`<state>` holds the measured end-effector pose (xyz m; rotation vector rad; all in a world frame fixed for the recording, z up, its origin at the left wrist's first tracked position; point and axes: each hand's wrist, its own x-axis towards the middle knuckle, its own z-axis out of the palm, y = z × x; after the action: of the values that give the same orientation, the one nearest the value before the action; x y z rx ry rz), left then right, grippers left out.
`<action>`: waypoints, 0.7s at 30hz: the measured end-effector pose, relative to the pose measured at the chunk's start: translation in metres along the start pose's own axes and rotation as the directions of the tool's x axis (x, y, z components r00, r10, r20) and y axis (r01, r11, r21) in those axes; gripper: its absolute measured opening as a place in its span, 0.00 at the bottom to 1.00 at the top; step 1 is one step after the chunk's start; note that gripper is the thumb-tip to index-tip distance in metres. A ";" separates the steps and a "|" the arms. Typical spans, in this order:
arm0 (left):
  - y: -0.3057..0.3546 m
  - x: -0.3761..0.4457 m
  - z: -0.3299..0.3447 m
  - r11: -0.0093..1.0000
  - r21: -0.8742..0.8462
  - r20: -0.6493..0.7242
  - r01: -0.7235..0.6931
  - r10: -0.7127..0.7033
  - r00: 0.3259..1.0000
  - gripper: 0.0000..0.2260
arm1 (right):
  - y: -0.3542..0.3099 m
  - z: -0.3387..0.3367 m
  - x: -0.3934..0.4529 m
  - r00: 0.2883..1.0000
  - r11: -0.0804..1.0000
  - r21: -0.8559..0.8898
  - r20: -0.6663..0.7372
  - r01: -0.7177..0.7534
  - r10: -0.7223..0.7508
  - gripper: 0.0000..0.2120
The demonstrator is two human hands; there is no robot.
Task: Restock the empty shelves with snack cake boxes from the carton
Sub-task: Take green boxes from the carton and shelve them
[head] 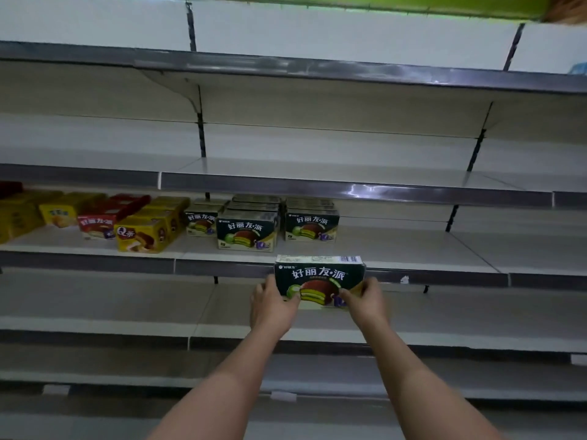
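I hold a dark green snack cake box with both hands in front of the edge of the middle shelf. My left hand grips its lower left corner and my right hand grips its lower right corner. On that shelf stand rows of the same green boxes, with another row just behind and above the held box. The carton is out of view.
Left of the green boxes sit yellow boxes, red boxes and more yellow packs. Bare white shelf boards run above, below and to the right. Black upright brackets divide the bays.
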<state>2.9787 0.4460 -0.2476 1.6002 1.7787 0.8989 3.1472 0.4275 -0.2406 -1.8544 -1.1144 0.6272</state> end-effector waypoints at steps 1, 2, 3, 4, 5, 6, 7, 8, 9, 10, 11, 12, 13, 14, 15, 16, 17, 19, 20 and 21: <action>0.003 0.009 0.003 1.000 0.009 0.003 0.004 -0.004 1.000 0.21 | -0.001 0.001 0.009 1.000 1.000 -0.024 -0.006 0.008 -0.008 0.15; 0.006 0.019 0.006 1.000 0.015 0.004 0.002 -0.002 1.000 0.20 | -0.003 0.003 0.020 1.000 0.998 -0.056 -0.020 0.008 -0.009 0.15; 0.009 0.029 0.009 1.000 0.022 0.006 -0.006 0.006 1.000 0.21 | -0.006 0.005 0.029 0.999 0.996 -0.091 -0.041 0.001 -0.005 0.16; 0.012 0.038 0.012 0.999 0.028 0.008 -0.018 0.018 1.000 0.21 | -0.009 0.007 0.037 0.998 0.992 -0.126 -0.070 -0.003 -0.006 0.16; 0.015 0.049 0.015 0.999 0.032 0.013 -0.033 0.032 0.999 0.22 | -0.010 0.011 0.048 0.995 0.988 -0.154 -0.100 -0.004 -0.012 0.16; 0.017 0.060 0.018 0.998 0.037 0.018 -0.041 0.041 0.999 0.22 | -0.011 0.014 0.057 0.992 0.985 -0.173 -0.123 0.006 -0.027 0.15; 0.020 0.072 0.022 0.998 0.045 0.021 -0.044 0.043 0.999 0.21 | -0.013 0.018 0.067 0.990 0.982 -0.189 -0.137 0.019 -0.046 0.15; 0.022 0.084 0.025 0.998 0.057 0.020 -0.042 0.041 0.999 0.21 | -0.014 0.021 0.077 0.988 0.979 -0.200 -0.139 0.031 -0.059 0.15; 0.024 0.094 0.027 0.997 0.067 0.017 -0.035 0.034 0.999 0.22 | -0.016 0.023 0.086 0.988 0.978 -0.206 -0.137 0.035 -0.065 0.15; 0.026 0.107 0.030 0.997 0.071 0.011 -0.025 0.024 1.000 0.22 | -0.019 0.027 0.097 0.990 0.977 -0.208 -0.131 0.032 -0.061 0.14; 0.027 0.118 0.033 0.997 0.072 0.006 -0.018 0.017 1.000 0.24 | -0.021 0.029 0.108 0.991 0.978 -0.207 -0.119 0.033 -0.059 0.13; 0.027 0.129 0.036 0.997 0.076 0.000 -0.016 0.016 1.000 0.25 | -0.023 0.032 0.117 0.993 0.978 -0.205 -0.104 0.035 -0.058 0.13; 0.027 0.138 0.038 0.997 0.078 -0.004 -0.017 0.017 1.000 0.26 | -0.025 0.035 0.125 0.994 0.978 -0.202 -0.090 0.042 -0.061 0.12; 0.028 0.145 0.040 0.997 0.081 -0.011 -0.017 0.018 1.000 0.26 | -0.027 0.038 0.132 0.995 0.978 -0.202 -0.081 0.046 -0.064 0.12; 0.028 0.153 0.044 0.996 0.089 -0.016 -0.011 0.013 1.000 0.26 | -0.027 0.041 0.140 0.995 0.980 -0.195 -0.079 0.043 -0.059 0.13; 0.029 0.159 0.046 0.995 0.098 -0.024 -0.003 0.005 1.000 0.26 | -0.028 0.044 0.147 0.996 0.981 -0.189 -0.077 0.039 -0.054 0.14; 0.031 0.164 0.049 0.994 0.105 -0.031 0.005 -0.002 1.000 0.25 | -0.027 0.047 0.154 0.996 0.982 -0.184 -0.075 0.034 -0.049 0.14; 0.034 0.174 0.054 0.995 0.102 -0.050 0.002 0.003 0.999 0.23 | -0.024 0.051 0.168 0.997 0.985 -0.169 -0.059 0.033 -0.044 0.15; 0.036 0.180 0.058 0.995 0.095 -0.064 -0.004 0.010 0.998 0.23 | -0.022 0.053 0.175 0.998 0.986 -0.161 -0.050 0.040 -0.049 0.16; 0.037 0.185 0.063 0.996 0.086 -0.083 -0.006 0.013 0.997 0.23 | -0.019 0.054 0.181 0.997 0.987 -0.152 -0.042 0.051 -0.058 0.16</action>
<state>3.0296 0.6380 -0.2525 1.6475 1.8913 0.9172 3.1839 0.6137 -0.2489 -1.9494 -1.2063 0.4770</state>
